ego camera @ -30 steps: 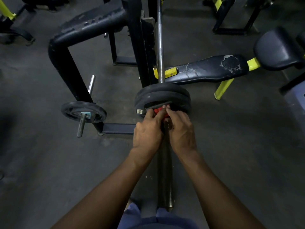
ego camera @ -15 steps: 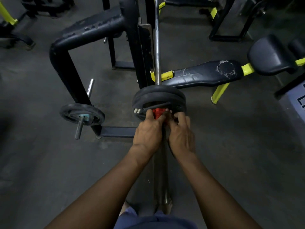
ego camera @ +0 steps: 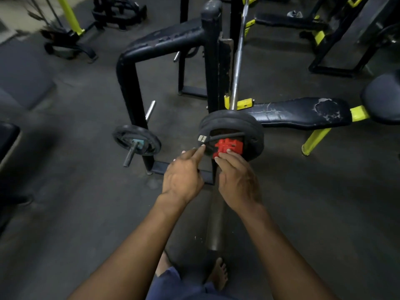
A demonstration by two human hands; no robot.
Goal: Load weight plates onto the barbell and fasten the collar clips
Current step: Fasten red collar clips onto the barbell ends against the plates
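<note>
The barbell (ego camera: 237,61) rests on a black rack and runs toward me, its thick dark sleeve (ego camera: 214,217) pointing at my feet. Two black weight plates (ego camera: 252,131) sit stacked on the sleeve. A red collar clip (ego camera: 229,146) with a black lever sits against the outer plate. My left hand (ego camera: 184,174) is beside the clip, its index finger stretched to the plate's left edge. My right hand (ego camera: 238,180) is just below the clip with its fingertips touching the red part; neither hand grips it.
A small black plate (ego camera: 136,140) hangs on a storage peg of the black rack (ego camera: 207,61) at the left. A torn black bench with yellow legs (ego camera: 303,113) lies to the right. More yellow-and-black machines stand at the back. My bare foot (ego camera: 218,273) is under the sleeve end.
Both hands have drawn back from the clip and spread apart, so the red clip now shows in full. The camera has moved closer and tilted up.
</note>
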